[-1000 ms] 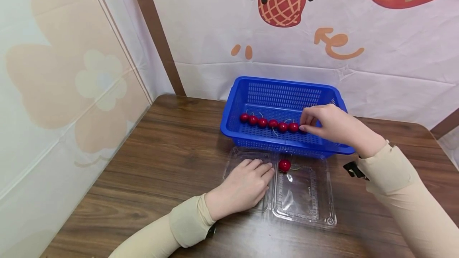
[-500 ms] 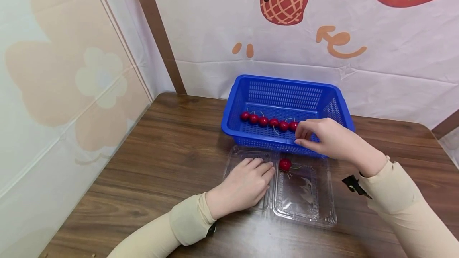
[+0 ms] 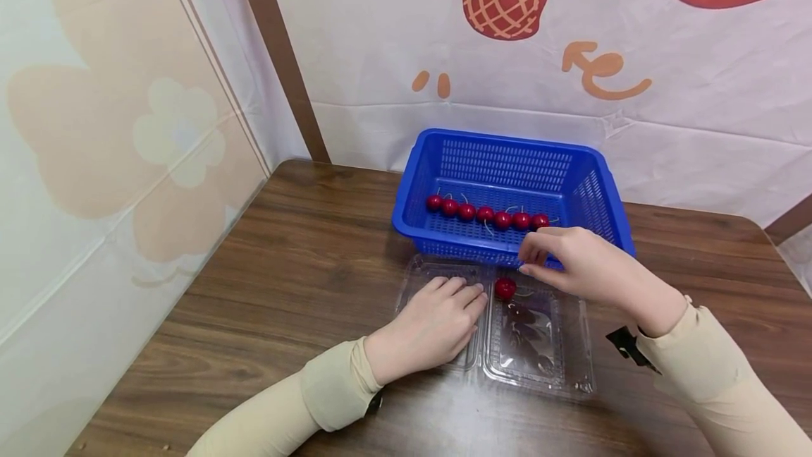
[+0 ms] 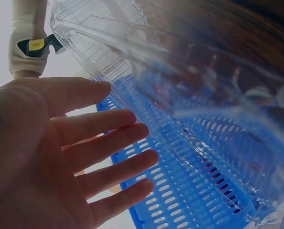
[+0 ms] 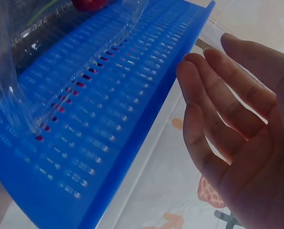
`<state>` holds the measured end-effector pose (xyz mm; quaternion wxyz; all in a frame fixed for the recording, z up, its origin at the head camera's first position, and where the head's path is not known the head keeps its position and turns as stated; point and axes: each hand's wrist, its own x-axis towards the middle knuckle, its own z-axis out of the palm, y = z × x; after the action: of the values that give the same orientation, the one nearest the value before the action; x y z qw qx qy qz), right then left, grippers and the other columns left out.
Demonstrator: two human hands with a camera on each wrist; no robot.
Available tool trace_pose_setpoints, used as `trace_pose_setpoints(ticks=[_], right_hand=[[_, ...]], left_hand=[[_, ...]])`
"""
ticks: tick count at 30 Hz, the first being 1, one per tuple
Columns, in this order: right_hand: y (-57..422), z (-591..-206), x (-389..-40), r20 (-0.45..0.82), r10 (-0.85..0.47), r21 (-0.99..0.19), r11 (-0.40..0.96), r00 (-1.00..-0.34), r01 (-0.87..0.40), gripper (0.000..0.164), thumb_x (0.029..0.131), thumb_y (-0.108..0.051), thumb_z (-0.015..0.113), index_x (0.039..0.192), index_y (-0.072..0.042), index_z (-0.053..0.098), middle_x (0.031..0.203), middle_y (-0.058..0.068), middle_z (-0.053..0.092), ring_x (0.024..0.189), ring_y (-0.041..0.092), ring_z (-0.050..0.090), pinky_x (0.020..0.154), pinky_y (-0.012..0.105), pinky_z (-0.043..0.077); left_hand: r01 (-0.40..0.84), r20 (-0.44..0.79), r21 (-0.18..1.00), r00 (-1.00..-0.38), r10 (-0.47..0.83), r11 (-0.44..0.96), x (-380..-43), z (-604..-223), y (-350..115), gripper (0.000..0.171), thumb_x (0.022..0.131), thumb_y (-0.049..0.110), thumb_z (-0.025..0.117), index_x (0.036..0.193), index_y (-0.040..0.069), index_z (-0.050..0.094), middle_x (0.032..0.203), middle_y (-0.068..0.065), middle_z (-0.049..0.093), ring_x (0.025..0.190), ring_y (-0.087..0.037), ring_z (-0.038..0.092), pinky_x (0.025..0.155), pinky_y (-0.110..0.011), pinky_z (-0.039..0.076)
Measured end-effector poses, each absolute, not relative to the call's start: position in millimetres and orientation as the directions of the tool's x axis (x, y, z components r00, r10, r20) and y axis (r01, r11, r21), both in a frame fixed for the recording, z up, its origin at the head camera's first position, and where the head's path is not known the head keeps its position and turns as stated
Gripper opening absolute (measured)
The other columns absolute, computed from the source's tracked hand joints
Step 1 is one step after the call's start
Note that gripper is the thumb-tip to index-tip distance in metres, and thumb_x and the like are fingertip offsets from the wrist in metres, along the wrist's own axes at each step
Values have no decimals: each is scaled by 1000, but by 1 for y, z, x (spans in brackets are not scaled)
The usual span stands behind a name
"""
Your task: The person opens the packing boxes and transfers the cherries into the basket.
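Note:
My left hand (image 3: 431,323) rests on the left half of a hinged clear plastic container (image 3: 576,344), its fingers straight in the left wrist view (image 4: 84,148). One red cherry (image 3: 505,288) with a green stem lies at the far side of the right half. Just beyond stands a blue slotted basket (image 3: 501,143), where several cherries (image 3: 466,211) form a row. Over the basket's near rim, close to the lone cherry, hovers my right hand (image 3: 571,266). Its fingers are loosely bent, with nothing seen between them in the right wrist view (image 5: 237,129).
Basket and container sit on a brown wood-grain table (image 3: 285,252) with rounded far corners. A printed white cloth (image 3: 355,34) hangs right behind the basket, and another flower-printed sheet (image 3: 95,161) closes off the left side.
My right hand has come out of the basket, moving down toward the lone cherry. The cherry at the row's right end now shows. My left hand stays put.

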<state>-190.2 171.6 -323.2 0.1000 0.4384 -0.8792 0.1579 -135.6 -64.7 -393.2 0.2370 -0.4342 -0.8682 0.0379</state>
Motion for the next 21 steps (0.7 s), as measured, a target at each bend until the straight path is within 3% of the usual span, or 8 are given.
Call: trace_pose_setpoints(ticks=[21], right_hand=[[173,-351,-181,285,-764,-172,554,-579,-815,6,78,-16,70,83,-16,66,78,-11,63,68,0,56,58,26,53]], left_hand=[[740,373,-269,-511,775,617,-135,-391,-65,40,84,31,57,116,8,64,115,-4,65,102,-23,55,82,-36,47]])
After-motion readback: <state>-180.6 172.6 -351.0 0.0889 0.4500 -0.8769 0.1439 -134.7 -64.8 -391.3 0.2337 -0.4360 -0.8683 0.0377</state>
